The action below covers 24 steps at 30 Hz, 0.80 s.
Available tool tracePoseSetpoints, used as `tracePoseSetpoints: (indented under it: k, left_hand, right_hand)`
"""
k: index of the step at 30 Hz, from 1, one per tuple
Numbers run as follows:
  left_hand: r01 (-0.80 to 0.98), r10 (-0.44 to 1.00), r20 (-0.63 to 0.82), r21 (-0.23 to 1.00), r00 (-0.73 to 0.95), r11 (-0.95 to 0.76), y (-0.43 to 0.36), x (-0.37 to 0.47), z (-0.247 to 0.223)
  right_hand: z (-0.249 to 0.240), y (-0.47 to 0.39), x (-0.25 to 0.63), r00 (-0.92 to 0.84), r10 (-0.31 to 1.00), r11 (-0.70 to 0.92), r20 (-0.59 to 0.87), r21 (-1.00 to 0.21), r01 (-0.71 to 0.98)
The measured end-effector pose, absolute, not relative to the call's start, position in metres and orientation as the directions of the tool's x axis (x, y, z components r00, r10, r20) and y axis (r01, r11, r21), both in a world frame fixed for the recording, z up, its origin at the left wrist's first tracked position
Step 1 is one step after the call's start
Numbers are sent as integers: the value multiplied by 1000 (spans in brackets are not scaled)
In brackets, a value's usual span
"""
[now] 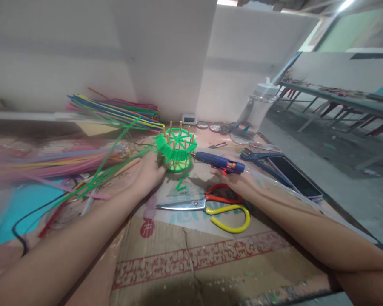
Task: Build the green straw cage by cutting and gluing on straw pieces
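Observation:
A round green pipe-cleaner craft point(178, 155) stands upright in the middle, with several wooden sticks rising from its ring and a fringe of green pieces on the side facing me. My left hand point(153, 171) is closed on its lower left side; some of those fingers are hidden. In my right hand point(226, 175) is a blue hot glue gun point(215, 161), its nozzle pointing left at the craft's right edge and a small red light glowing beneath. Just below the hands lie scissors point(207, 206) with one red and one yellow handle. Bent green pieces point(181, 183) rest before the craft.
Bundles of coloured pipe cleaners point(121, 111) lie at the back left, with loose green ones point(110, 172) near my left arm. On the right are a water bottle point(253, 112), blue-handled pliers point(264, 163) and a phone point(295, 176). A small digital clock point(189, 119) stands behind.

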State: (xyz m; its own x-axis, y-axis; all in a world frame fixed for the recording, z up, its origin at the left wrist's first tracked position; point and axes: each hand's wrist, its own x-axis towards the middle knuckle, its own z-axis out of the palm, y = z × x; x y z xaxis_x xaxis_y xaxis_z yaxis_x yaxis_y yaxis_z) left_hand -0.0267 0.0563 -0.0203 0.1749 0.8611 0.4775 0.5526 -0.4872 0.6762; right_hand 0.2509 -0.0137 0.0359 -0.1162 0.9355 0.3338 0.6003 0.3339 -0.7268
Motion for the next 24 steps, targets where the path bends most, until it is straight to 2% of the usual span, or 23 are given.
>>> tracePoseSetpoints:
  k: [16,24]
  left_hand:
    - [572,877,448,680,172,-459,54,-27,-18]
    - [567,883,437,689,172,-451,55,-26,-19]
  right_hand:
    - [25,-6,256,-173,936,346,305,-723,598]
    - [37,-13,250,-177,934,352,309,-728,588]
